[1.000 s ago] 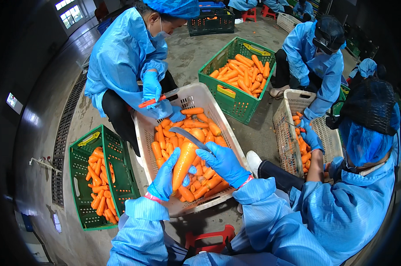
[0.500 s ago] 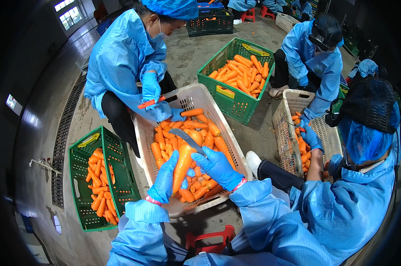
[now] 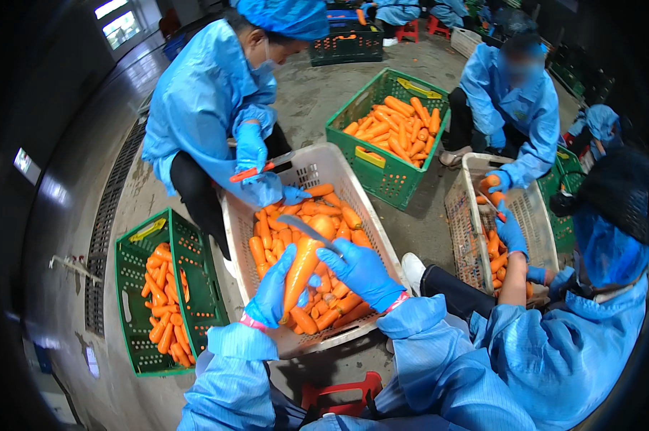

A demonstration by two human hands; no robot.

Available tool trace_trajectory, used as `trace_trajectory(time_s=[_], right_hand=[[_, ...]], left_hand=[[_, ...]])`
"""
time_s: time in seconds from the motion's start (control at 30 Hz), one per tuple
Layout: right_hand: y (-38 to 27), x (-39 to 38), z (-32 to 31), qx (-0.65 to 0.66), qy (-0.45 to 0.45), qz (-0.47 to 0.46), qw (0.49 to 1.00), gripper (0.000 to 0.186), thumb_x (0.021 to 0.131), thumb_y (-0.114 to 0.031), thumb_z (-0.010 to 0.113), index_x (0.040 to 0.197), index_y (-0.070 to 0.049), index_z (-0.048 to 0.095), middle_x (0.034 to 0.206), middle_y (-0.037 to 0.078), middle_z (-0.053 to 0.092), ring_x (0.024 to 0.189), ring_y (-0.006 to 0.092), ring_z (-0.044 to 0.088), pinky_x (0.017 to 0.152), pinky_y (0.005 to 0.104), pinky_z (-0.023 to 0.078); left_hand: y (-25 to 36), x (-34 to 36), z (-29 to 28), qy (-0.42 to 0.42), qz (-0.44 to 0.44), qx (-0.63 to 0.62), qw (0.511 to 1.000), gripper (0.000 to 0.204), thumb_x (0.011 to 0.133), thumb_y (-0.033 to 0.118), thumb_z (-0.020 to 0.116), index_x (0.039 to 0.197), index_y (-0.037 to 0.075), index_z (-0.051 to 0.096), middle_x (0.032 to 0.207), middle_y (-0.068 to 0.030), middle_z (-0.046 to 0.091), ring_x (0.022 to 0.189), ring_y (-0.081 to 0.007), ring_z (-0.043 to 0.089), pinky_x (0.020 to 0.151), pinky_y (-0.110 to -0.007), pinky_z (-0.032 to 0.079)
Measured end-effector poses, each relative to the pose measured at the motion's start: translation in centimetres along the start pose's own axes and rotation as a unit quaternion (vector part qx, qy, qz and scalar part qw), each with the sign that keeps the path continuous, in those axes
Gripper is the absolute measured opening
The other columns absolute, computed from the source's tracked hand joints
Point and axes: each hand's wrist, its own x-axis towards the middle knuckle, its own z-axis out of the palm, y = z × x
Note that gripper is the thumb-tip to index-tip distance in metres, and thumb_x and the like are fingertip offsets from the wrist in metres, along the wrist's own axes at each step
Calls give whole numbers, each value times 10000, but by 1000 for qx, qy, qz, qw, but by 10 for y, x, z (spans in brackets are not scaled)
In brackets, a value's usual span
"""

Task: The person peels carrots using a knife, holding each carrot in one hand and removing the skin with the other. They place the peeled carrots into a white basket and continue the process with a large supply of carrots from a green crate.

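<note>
My left hand [image 3: 272,291], in a blue glove, is closed around a large orange carrot [image 3: 300,276]. The carrot is tilted, its thick end up and away from me. In my gloved right hand [image 3: 367,273] is a knife, its curved blade [image 3: 304,228] lying across the carrot's thick end; the handle is hidden by my fingers. Both hands are above a white plastic crate [image 3: 331,164] of loose carrots [image 3: 331,316]. Across from me, a co-worker's gloved hand [image 3: 250,149] holds a red-handled knife [image 3: 248,174], and their other hand [image 3: 295,195] touches a carrot in this crate.
Green crates of carrots stand at left [image 3: 211,287] and beyond the white crate [image 3: 378,172]. To the right, two co-workers bend over another white crate [image 3: 462,223]. A red stool [image 3: 342,395] is below me. A drain grate [image 3: 112,201] runs along the floor.
My view has shifted slightly, while my hands keep hold of the carrot and knife in much the same pose. At right, co-workers' hands have risen within their crate, with a carrot now raised.
</note>
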Motion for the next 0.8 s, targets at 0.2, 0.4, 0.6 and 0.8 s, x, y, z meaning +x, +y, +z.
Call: trace_trajectory(time_s=[0.2,0.4,0.6,0.8], right_hand=[[9,-3,-14,-93,98,-143,981,297,817,-101,538,1110,-61,519,902,155,587,796,323,596,664,406,488],[9,2,2,-249,81,-224,939,445,793,-68,549,1233,-95,491,782,113,550,704,293,553,598,425,448],[5,-5,3,-230,107,-252,934,397,785,-108,584,1175,-97,510,752,88,546,671,272,554,571,400,457],[11,-11,9,-278,105,-247,922,278,811,-129,565,1087,-100,545,742,83,544,676,269,561,561,403,463]], left_hand=[[-1,6,12,77,-13,-52,996,526,931,524,393,1140,62,530,716,-107,628,424,-170,527,373,-245,421],[-7,12,-12,42,0,-108,993,524,916,545,411,1125,84,548,733,-105,629,432,-165,523,370,-245,413],[-2,9,-5,48,5,-95,994,499,928,527,400,1144,93,519,777,-145,633,434,-189,518,375,-283,419],[-11,7,-7,30,35,-95,994,502,933,509,406,1165,78,516,767,-141,628,439,-177,532,369,-259,435]])
